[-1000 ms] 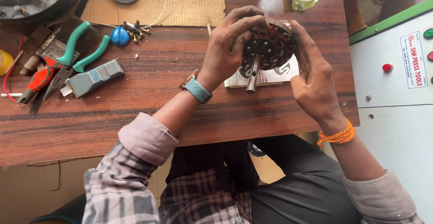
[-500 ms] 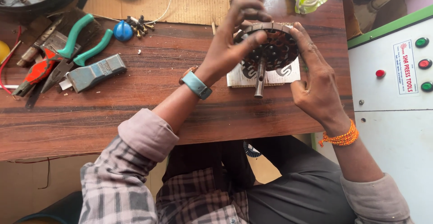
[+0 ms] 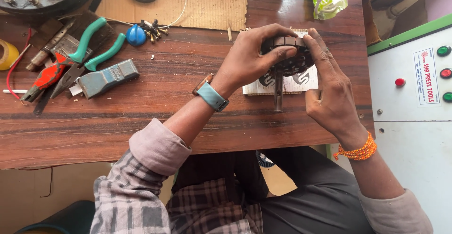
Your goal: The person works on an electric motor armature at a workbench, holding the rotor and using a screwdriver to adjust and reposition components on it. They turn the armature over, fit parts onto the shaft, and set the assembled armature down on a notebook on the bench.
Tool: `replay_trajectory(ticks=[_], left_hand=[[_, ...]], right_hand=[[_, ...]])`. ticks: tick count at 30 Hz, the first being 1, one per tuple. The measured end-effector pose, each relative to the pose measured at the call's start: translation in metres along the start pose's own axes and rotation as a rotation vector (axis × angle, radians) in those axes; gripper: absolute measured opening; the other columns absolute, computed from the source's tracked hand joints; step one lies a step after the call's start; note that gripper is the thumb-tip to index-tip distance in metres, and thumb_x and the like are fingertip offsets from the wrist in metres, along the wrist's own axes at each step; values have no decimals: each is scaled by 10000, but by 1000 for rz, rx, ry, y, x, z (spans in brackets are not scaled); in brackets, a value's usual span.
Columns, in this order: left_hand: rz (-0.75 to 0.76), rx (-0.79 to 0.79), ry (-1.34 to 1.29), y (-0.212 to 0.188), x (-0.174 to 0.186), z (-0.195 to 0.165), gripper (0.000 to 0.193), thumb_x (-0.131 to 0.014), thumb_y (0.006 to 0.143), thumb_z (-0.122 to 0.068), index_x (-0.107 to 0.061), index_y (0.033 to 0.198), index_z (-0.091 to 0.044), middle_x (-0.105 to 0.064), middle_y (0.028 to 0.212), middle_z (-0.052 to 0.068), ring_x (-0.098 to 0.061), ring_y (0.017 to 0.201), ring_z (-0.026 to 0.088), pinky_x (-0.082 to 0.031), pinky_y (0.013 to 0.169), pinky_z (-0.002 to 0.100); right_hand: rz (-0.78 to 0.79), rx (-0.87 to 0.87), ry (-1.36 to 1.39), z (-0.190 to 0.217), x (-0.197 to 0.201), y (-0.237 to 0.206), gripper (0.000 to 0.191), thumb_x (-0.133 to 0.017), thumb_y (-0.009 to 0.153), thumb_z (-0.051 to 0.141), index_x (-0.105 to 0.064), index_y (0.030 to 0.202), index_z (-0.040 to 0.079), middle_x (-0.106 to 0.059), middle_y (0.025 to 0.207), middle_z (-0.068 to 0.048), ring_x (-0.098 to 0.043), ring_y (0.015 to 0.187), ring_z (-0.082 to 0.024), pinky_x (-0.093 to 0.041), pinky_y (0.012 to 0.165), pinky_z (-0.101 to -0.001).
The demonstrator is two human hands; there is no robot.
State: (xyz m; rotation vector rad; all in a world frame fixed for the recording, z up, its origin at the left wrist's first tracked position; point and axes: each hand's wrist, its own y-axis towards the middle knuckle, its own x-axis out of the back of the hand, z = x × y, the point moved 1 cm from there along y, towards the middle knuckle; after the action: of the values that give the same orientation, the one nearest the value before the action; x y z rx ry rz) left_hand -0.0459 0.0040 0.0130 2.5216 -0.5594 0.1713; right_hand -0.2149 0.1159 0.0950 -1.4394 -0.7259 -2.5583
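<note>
Over the table (image 3: 141, 121), 2 hands (image 3: 247, 59) (image 3: 332, 92) clasp a stator (image 3: 292, 57), shaft (image 3: 278, 92) pointing toward the person.

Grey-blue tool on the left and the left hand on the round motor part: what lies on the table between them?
Nothing: in the head view, only bare wooden table lies between the grey-blue tool and the left hand, which grips the round motor part.

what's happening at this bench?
A person seated at a wooden table holds a round dark motor core with a metal shaft in both hands: left hand over its top, right hand at its side. It sits above a small printed card. Green-handled pliers and other tools lie untouched further left.
</note>
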Motion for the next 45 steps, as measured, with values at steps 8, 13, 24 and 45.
replay_trajectory(ticks=[8, 13, 24, 45], left_hand=[[17, -18, 227, 1, 5, -27, 356, -789, 875, -347, -701, 1143, -129, -787, 941, 33, -776, 850, 174, -627, 751, 346], [-45, -12, 201, -8, -2, -20, 412, -849, 796, -390, -717, 1090, -133, -780, 940, 43, -760, 869, 204, -607, 722, 366], [-2, -208, -25, -14, -13, 2, 925, -889, 867, -126, -319, 1580, -279, -525, 1561, 75, -750, 1164, 224, -642, 1037, 368], [-68, -527, 561, -18, -19, 22, 863, -809, 959, -346, -239, 1603, -418, -738, 1198, -4, -721, 1049, 180, -577, 923, 337]], right_hand=[[28, -42, -8, 6, 5, 0, 878, -500, 748, -141, -333, 1592, 29, -363, 1655, -203, -371, 1530, -385, -331, 1280, -449], [32, -53, 16, 2, 6, -3, 785, -605, 854, -75, -343, 1588, 21, -382, 1647, -207, -393, 1521, -383, -373, 1262, -433], [-34, -409, -47, -89, 26, -27, 488, -664, 980, 87, -570, 1458, 82, -496, 1578, -172, -634, 1289, -284, -562, 1037, -395], [-257, -468, 293, -115, 45, -50, 209, -605, 1198, 193, -528, 1201, -2, -645, 1048, -105, -731, 957, -198, -659, 830, -302]])
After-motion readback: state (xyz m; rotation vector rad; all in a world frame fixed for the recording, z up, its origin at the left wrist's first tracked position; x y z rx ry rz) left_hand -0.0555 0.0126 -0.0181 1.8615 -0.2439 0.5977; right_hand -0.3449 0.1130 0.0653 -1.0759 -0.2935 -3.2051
